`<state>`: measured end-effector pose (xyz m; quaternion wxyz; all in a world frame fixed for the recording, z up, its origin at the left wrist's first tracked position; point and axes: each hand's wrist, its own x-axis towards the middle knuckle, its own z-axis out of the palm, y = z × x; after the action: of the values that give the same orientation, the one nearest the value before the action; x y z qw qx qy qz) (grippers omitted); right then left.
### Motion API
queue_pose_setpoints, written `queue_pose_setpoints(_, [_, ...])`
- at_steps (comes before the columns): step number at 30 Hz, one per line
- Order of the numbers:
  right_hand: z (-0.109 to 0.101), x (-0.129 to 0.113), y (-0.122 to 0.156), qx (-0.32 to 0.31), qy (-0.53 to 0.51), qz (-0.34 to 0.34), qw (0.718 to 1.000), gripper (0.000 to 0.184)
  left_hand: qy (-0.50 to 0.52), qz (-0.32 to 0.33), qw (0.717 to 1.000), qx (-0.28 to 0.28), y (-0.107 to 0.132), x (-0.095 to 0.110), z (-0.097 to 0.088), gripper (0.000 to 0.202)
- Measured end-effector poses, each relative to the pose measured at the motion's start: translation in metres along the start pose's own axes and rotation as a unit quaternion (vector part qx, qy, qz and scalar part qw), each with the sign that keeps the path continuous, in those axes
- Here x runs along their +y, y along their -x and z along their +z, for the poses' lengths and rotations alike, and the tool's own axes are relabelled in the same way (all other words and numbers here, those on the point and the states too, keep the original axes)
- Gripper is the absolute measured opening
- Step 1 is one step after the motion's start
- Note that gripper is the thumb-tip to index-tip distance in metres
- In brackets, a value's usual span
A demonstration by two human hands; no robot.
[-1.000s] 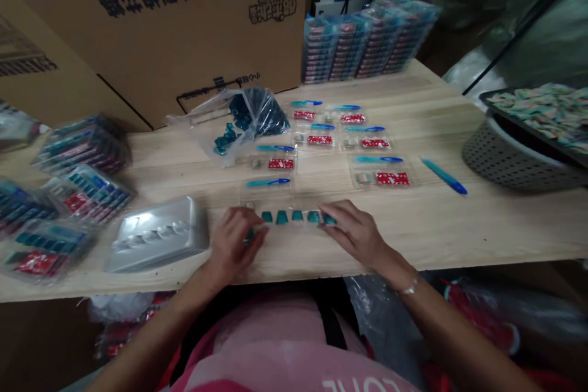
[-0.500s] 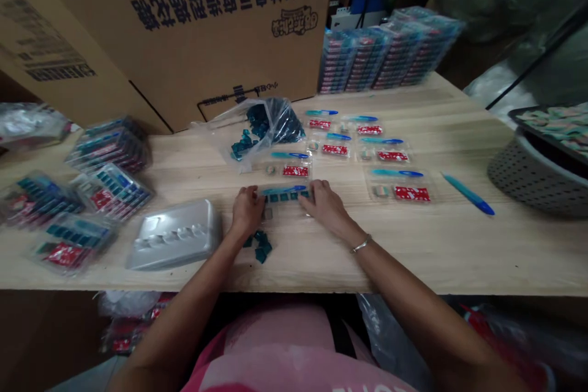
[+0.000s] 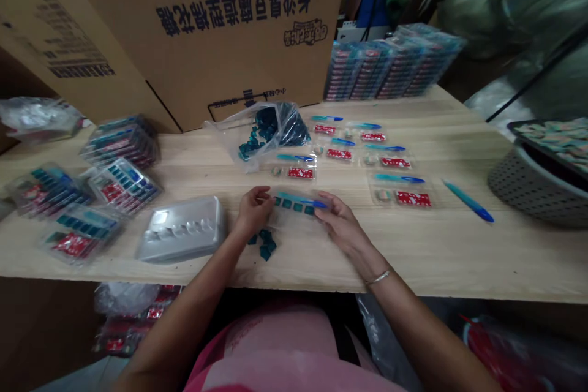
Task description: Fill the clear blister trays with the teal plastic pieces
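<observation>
A clear plastic blister tray (image 3: 294, 220), tilted up a little, is between my two hands. A row of dark teal square gems and a blue pen (image 3: 303, 201) lie along its upper edge. My right hand (image 3: 342, 223) grips the right end, thumb over the pen's darker end. My left hand (image 3: 253, 211) has its fingers curled at the left end. Below the left hand, several loose teal gems (image 3: 266, 249) lie on the table. An open clear bag of teal gems (image 3: 294, 125) stands beyond the hands. Several filled trays (image 3: 301, 173) with pens and red packets lie behind and to the right.
Nested clear blister covers (image 3: 181, 233) lie left of my left arm. Packed sets (image 3: 76, 242) are grouped at far left, and tall stacks (image 3: 390, 70) stand at the back. A cardboard box (image 3: 239, 49) borders the rear. A loose pen (image 3: 468, 201) lies near the grey basket (image 3: 542, 177).
The tray has been lifted and tilted, its right end toward me. My right hand has shifted right and lower, with its thumb now over the pen end. The camera view has moved slightly.
</observation>
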<state>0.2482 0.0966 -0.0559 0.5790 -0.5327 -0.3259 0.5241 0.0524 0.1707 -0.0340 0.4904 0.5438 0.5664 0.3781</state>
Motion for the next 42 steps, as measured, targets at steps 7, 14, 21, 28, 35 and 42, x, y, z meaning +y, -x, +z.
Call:
queue_pose_setpoints(7, [-0.032,-0.024,0.019,-0.022,-0.015,-0.027,0.999,0.058,0.15,-0.022,0.979,-0.134,0.028,0.02,0.014,0.054])
queue_pose_setpoints(14, [-0.052,-0.026,0.016,-0.023,0.092,-0.074,0.993,0.06,0.137,-0.005,0.979,-0.153,0.023,0.018,0.031,0.055])
queue_pose_setpoints(21, [-0.064,-0.019,-0.009,-0.07,0.291,-0.173,0.938,0.042,-0.174,0.077,0.979,-0.075,0.015,0.021,0.041,0.045])
queue_pose_setpoints(28, [-0.078,-0.041,-0.011,-0.056,0.46,-0.263,0.846,0.051,-0.46,0.351,0.765,-0.284,0.017,0.02,0.046,0.054])
queue_pose_setpoints(35, [-0.214,-0.146,0.011,0.28,0.609,-0.164,0.724,0.027,-0.434,0.477,0.719,-0.259,-0.006,-0.009,0.045,0.047])
queue_pose_setpoints(42, [-0.26,-0.151,0.033,0.333,0.693,-0.065,0.636,0.03,-0.409,0.52,0.712,-0.235,-0.005,-0.014,0.042,0.041])
